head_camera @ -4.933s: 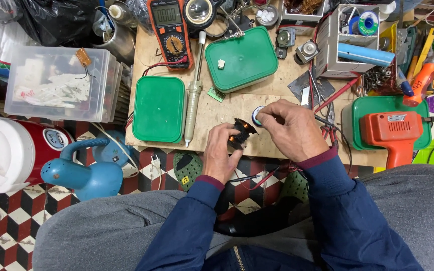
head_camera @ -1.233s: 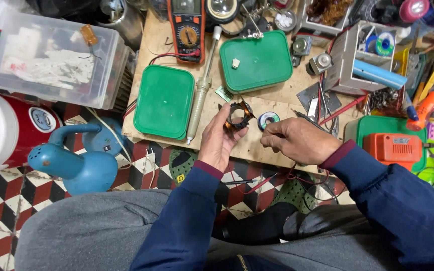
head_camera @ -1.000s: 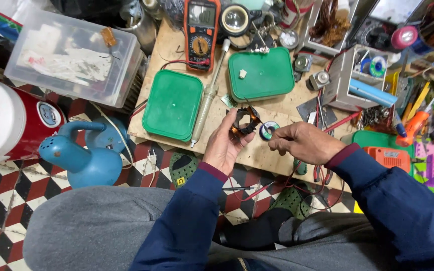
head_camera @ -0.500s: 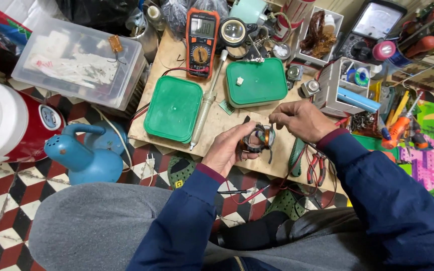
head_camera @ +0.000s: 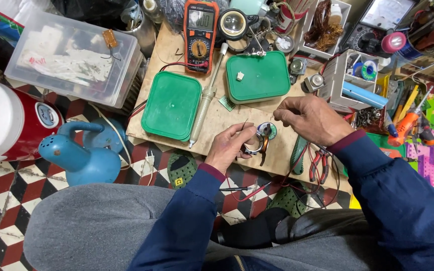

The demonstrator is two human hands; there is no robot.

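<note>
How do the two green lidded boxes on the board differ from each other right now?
The left green box stands lengthwise, nearer the person, its lid bare; the right green box lies crosswise, farther back, with a small white piece on its lid. A soldering iron lies between them. Both are closed, rounded rectangles of the same green.

Left hand [head_camera: 232, 145] grips a small coil [head_camera: 255, 145] near the board's [head_camera: 217, 118] front edge — right hand [head_camera: 310, 118] pinches thin wire.

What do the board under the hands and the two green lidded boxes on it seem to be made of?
Board: probably bare plywood or wood, pale and matt with scuffs.
Green boxes: likely moulded plastic, with even colour, rounded corners and a soft sheen.
</note>
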